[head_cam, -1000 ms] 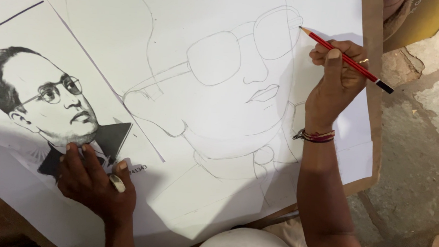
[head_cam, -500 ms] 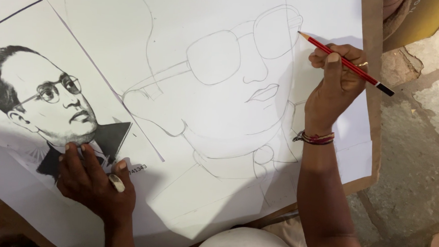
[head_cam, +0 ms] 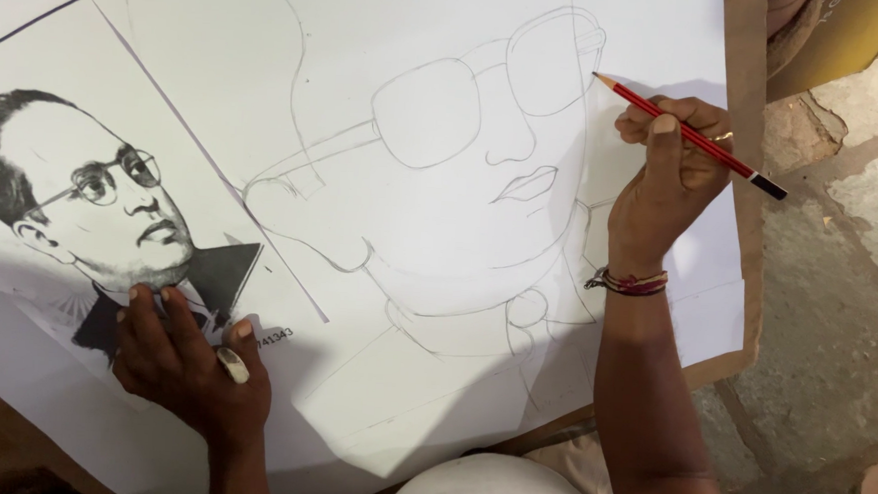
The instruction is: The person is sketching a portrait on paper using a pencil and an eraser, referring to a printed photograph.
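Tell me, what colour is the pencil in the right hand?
Red pencil with a black end and thin white band, seen in the head view, held by the right hand.
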